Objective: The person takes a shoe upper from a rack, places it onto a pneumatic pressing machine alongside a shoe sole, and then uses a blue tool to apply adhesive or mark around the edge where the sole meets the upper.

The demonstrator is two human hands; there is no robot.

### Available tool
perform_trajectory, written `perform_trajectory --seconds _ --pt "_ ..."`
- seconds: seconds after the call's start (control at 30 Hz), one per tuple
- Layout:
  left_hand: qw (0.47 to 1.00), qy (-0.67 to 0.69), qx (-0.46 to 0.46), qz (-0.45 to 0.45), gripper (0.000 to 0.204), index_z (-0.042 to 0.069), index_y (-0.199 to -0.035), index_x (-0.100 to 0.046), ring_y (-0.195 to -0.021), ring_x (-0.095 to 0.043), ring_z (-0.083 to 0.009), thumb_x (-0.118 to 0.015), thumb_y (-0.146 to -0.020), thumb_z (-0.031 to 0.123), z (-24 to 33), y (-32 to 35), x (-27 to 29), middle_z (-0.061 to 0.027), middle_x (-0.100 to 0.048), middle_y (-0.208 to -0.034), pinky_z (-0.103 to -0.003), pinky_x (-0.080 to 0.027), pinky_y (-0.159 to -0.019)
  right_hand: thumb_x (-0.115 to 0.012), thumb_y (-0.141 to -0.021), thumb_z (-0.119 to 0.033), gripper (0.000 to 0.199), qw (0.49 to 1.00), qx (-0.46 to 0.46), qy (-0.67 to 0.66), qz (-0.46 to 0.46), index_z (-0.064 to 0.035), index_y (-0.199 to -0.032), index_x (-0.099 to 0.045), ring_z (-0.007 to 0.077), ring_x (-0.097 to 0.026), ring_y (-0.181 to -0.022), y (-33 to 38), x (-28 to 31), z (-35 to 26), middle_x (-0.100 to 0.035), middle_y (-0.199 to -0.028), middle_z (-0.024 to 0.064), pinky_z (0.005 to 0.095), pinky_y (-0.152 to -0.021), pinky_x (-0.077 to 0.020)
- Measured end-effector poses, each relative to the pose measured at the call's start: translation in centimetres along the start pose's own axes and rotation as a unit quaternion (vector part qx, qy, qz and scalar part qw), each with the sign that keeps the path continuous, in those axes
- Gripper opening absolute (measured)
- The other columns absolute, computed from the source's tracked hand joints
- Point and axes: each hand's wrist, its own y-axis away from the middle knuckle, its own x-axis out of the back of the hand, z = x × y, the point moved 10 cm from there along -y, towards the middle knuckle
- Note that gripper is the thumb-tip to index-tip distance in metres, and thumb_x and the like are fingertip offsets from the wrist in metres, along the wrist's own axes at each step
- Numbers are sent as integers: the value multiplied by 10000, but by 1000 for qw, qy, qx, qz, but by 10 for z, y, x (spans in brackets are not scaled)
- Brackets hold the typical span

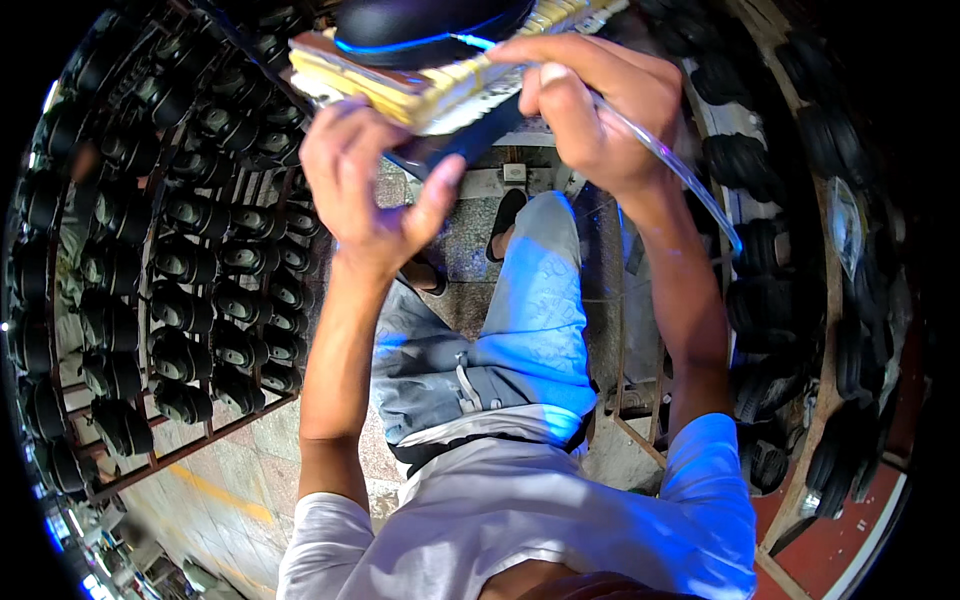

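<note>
My right hand pinches a slender, pen-like tool with a long clear shaft. Its bright tip meets a glowing blue line on a black, rounded piece, which looks like a shoe and is cut off by the top edge. Under this piece lies a yellow and white layered block with a brown top at its left end. My left hand, slightly blurred, is at the block's near left edge, thumb and fingers apart. Whether its fingertips press on the block I cannot tell. A dark panel shows beneath the block.
Racks packed with black shoes rise on the left. More black shoes line shelves on the right, where a wooden rail runs past. My legs are below, over a speckled floor. Blue light falls on the right side.
</note>
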Motion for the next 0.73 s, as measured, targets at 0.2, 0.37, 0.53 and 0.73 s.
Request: perform_trajectory --seconds 0.2,0.37,0.53,0.73 --pt "993 -5 99 65 565 4 -1029 -604 -964 -620 -235 -988 -665 203 -91 1 17 -113 -640 -1039 -342 -521 -876 -595 -847 -18 236 995 69 62 37 -34 -993 -779 213 -692 -631 -5 -17 44 -716 -752 108 316 -594 -549" --pt "969 117 212 59 466 1 -1068 -612 -1040 -652 -181 -935 -738 63 -148 1 2 -114 -674 -1128 -308 -544 -917 -607 -810 -9 218 985 76 151 41 4 -979 -743 301 -684 -635 -2 9 64 -700 -779 167 386 -574 -545" --pt "960 170 223 10 363 -11 -1106 -650 -1116 -664 -183 -867 -824 59 -208 -2 -19 -128 -698 -1225 -326 -525 -1000 -650 -842 -36 203 955 52 291 25 -60 -977 -800 244 -709 -648 13 44 52 -732 -778 127 312 -620 -572" --pt "980 37 193 -17 651 42 -1342 -559 -1173 -626 -329 -861 -785 190 -190 -41 -48 -193 -633 -1291 -406 -527 -975 -653 -856 -33 204 969 57 238 -24 -72 -982 -809 211 -727 -672 13 41 8 -742 -795 149 325 -626 -583"
